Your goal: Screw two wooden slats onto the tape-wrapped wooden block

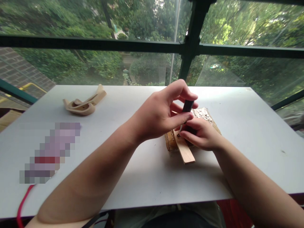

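Observation:
My left hand (pixel 161 110) grips a screwdriver (pixel 188 106) by its black handle. The tool leans slightly, its thin metal shaft pointing down at a dark hole or screw in a flat pale wooden strip (pixel 186 153). Close round the tip, my right hand (pixel 206 134) has its thumb and fingers bent together by the strip; what they pinch is partly hidden. Under the strip lies a worn brown block (pixel 170 141) with a flaky, silvery top, partly covered by my hands. The near end of the strip sticks out past this block towards me.
A curved, carved wooden piece (pixel 82 106) lies at the back left of the white table (pixel 137 177). Nearer on the left is a blurred-out purple object (pixel 54 148), with a red cord (pixel 23 198) below it. Green-framed windows (pixel 95 43) stand behind the table.

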The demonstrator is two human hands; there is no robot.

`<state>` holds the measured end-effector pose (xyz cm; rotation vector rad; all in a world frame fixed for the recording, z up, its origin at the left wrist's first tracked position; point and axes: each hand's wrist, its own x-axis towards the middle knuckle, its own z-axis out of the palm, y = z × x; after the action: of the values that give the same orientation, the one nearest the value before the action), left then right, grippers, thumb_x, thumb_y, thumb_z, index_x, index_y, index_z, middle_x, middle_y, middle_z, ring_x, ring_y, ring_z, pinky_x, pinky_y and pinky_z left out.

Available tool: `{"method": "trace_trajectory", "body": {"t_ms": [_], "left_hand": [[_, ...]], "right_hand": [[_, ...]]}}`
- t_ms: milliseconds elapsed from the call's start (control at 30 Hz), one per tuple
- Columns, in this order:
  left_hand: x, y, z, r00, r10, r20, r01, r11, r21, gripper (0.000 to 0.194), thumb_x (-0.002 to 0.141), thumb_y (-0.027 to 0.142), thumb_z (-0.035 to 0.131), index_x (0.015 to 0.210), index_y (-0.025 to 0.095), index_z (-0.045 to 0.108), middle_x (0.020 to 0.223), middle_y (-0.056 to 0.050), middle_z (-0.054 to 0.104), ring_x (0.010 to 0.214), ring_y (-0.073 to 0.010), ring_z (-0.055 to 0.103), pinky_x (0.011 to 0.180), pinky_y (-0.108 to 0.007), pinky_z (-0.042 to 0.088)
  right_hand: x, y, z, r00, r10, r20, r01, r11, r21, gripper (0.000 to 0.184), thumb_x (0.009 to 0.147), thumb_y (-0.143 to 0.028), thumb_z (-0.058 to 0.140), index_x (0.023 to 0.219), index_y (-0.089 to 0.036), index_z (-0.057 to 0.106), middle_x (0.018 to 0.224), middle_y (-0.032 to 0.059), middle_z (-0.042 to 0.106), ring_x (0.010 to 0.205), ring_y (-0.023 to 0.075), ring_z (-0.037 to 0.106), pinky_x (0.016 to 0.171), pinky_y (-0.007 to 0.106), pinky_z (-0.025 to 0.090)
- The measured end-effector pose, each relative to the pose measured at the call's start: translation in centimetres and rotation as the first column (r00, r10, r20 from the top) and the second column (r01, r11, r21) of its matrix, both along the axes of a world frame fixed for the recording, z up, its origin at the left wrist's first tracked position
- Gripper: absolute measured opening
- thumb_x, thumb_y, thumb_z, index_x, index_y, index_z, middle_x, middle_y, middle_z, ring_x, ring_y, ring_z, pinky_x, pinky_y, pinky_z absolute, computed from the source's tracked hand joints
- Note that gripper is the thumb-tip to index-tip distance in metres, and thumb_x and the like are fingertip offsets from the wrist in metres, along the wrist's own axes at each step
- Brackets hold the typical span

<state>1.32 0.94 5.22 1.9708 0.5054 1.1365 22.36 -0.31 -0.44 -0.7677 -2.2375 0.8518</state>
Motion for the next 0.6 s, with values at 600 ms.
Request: {"method": "trace_trajectory", "body": {"t_ms": [600], "left_hand": [[-0.24,-0.28,0.46,0.997,-0.036,-0.066,0.036,0.999,-0.008,0.02,0.09,0.019,0.067,0.106,0.021,0.056,0.119,-0.005,0.07,0.107,-0.0205,0.074,0.081,-0.029,0.066]], "right_hand": [[-0.09,0.36,0.1,0.997,-0.012,0.072,0.008,0.998,0.061,0.009,0.088,-0.012,0.063,0.083,-0.017,0.068,0.073,0.0005,0.063,0.07,0.0129,0.055,0.066,0.024,0.042]]}}
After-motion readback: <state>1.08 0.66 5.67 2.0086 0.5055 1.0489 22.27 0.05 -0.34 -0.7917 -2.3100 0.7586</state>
